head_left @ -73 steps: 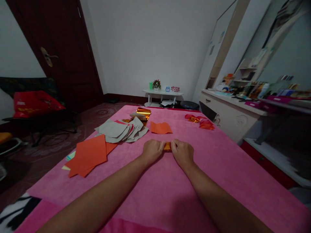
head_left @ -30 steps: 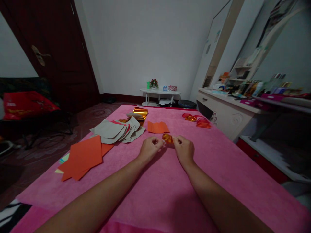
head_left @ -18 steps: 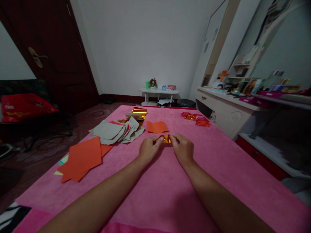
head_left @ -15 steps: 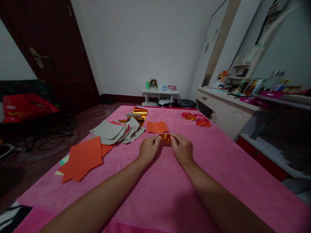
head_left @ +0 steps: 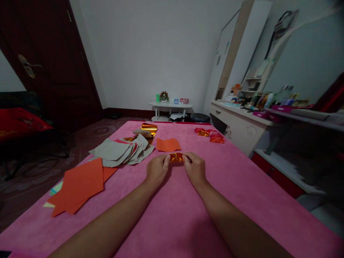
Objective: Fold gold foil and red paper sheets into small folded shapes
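A small piece of shiny gold foil paper, creased and folded, is held up between my two hands over the pink cloth. My left hand pinches its left end with thumb and fingers. On the other end, my right hand closes in the same way. The fingers hide both ends of the foil. Just beyond the hands lies an orange paper sheet with creases in it.
Grey-backed sheets lie fanned out at the left, with a gold foil roll behind them. Larger orange sheets rest nearer on the left. Folded red and gold pieces sit at the far right of the pink cloth.
The whole view has shifted, so the table and hands appear slightly lower and further left. Both hands keep their pinch on the foil paper.
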Demonstrator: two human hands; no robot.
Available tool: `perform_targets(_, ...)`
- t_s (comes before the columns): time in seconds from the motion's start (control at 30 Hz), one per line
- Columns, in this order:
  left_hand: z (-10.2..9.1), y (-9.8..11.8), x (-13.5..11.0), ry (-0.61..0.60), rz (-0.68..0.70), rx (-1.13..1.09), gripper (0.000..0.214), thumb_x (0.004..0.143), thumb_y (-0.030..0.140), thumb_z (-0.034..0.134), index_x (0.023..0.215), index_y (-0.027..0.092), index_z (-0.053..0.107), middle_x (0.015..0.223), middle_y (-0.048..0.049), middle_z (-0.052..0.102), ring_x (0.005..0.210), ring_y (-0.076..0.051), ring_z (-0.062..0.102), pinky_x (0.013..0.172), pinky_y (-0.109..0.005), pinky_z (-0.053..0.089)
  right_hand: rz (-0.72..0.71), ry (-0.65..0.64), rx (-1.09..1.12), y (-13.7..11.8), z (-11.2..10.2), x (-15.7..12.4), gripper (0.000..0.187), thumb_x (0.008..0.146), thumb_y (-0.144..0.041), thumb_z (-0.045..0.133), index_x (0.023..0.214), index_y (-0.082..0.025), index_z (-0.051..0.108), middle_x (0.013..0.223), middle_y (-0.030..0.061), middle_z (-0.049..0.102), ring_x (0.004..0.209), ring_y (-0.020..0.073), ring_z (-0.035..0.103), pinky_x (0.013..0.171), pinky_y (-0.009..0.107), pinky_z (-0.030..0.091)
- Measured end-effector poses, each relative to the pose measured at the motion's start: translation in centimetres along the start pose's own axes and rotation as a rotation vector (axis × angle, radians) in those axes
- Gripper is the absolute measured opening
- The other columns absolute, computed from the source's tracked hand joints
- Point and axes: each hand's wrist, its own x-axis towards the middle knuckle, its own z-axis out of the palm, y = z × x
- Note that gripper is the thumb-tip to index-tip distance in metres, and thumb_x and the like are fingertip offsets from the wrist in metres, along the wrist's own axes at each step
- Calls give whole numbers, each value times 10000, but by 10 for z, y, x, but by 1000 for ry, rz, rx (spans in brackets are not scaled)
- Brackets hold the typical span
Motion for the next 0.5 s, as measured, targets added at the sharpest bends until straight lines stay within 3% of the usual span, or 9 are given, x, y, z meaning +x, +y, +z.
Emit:
perform_targets(0.1,-1,-1,0,-28,-20,-32,500,944,439,275,854,190,698,793,-68,700,726,-185,612,589,-247,302,61,-2,-68,22,-1,11,203,857,-215,482,894,-206,681,783,16,714,688,152,650,655,237,485)
perform_targets(0.2,2,-1,-1,-109,-65,-53,528,931,472,278,716,174,658,672,-58,660,652,-177,589,561,-244,265,154,22,-194,60,-11,36,202,827,-232,502,870,-207,697,701,16,706,612,165,637,585,248,466)
perform_targets(0.37,9,1,-1,-193,-72,-54,540,915,501,298,575,170,555,563,-24,585,563,-150,536,533,-251,200,287,119,-465,125,-33,96,236,793,-281,541,941,-228,717,778,71,709,713,225,623,641,316,424)
perform_targets(0.5,12,4,3,-204,-97,-52,544,914,500,299,554,168,536,532,-10,550,543,-136,514,536,-258,176,277,143,-586,160,-32,130,257,789,-256,528,945,-208,726,838,101,702,773,233,595,696,339,390)
